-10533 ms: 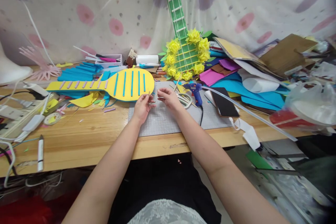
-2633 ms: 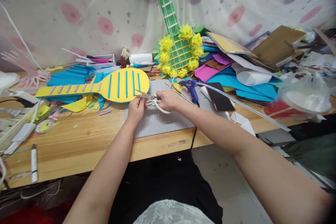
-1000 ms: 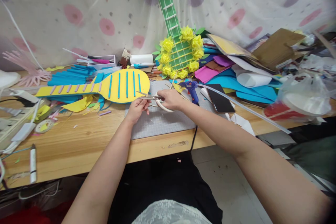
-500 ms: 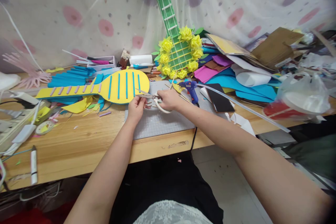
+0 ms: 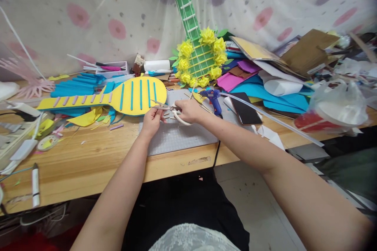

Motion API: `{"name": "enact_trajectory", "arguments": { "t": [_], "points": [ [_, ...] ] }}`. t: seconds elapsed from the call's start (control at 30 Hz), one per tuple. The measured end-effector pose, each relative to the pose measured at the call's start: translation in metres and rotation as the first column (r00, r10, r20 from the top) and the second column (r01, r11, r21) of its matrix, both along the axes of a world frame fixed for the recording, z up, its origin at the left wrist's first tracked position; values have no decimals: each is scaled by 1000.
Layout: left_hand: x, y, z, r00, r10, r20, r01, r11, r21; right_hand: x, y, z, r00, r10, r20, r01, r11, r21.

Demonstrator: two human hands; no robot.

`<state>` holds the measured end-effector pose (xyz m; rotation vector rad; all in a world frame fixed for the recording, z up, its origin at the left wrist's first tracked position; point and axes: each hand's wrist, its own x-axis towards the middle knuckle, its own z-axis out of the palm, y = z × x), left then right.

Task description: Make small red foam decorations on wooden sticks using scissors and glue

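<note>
My right hand (image 5: 190,110) is closed round the white handles of a pair of scissors (image 5: 177,117), whose blades point left over the yellow guitar-shaped piece's lower right edge. My left hand (image 5: 152,120) is pinched near the blades; whatever is between its fingertips is too small to make out. Beside it lies the yellow guitar-shaped piece (image 5: 137,96), with blue strips across its body and purple strips along its neck. Beneath both hands is a grey cutting mat (image 5: 182,141).
A blue glue gun (image 5: 214,101) and a black phone (image 5: 246,109) sit right of my hands. Behind stands a green guitar-shaped piece (image 5: 188,11) with yellow flowers. Coloured sheets (image 5: 250,88) pile at the right, near a bagged red cup (image 5: 330,113). A marker (image 5: 35,186) lies front left.
The whole view has shifted slightly. My hands and the scissors keep almost the same position by the yellow piece.
</note>
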<state>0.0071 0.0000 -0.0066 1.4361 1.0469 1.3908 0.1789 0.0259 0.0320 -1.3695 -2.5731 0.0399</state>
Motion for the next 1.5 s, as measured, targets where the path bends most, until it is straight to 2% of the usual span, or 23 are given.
{"name": "enact_trajectory", "arguments": {
  "t": [0.2,0.33,0.67,1.0,1.37,1.5],
  "points": [
    [0,1,-1,998,54,-26,-54,998,13,-4,-2,1,999,-50,21,51,999,-17],
    [1,1,-3,997,72,11,-72,997,10,-3,-2,2,1000,-20,-11,20,1000,-10],
    [1,4,-7,991,96,-92,-97,995,-6,-8,-5,-5,998,-18,-54,14,996,-84],
    [3,5,-7,989,92,-117,-96,995,-22,-7,-7,-3,996,-71,49,74,995,-62],
    [5,3,-5,987,154,-55,-155,988,-5,-12,-8,4,992,-106,62,111,990,-91],
    [2,3,-5,989,148,-8,-148,989,-13,-15,-8,3,996,-78,33,81,993,-89]
  ]
}}
